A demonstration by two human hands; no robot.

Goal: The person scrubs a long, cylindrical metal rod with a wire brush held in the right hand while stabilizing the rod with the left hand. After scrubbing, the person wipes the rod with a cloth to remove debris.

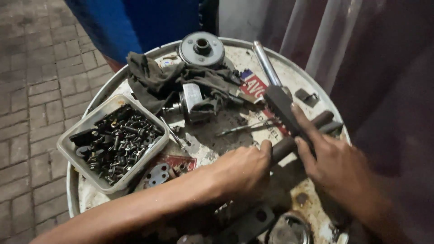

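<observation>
Both hands, left hand (242, 169) and right hand (332, 160), clasp a dark rod (300, 135) beside a red label (255, 86).

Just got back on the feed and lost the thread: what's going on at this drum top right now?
A person works over a drum lid used as a bench. The left hand grips a dark cylindrical bar, while the right hand presses on a hammer-like tool lying across it. Nearby sit a plastic tub full of bolts and nuts, a dirty rag draped over a small metal part, and a round pulley-like disc.
</observation>
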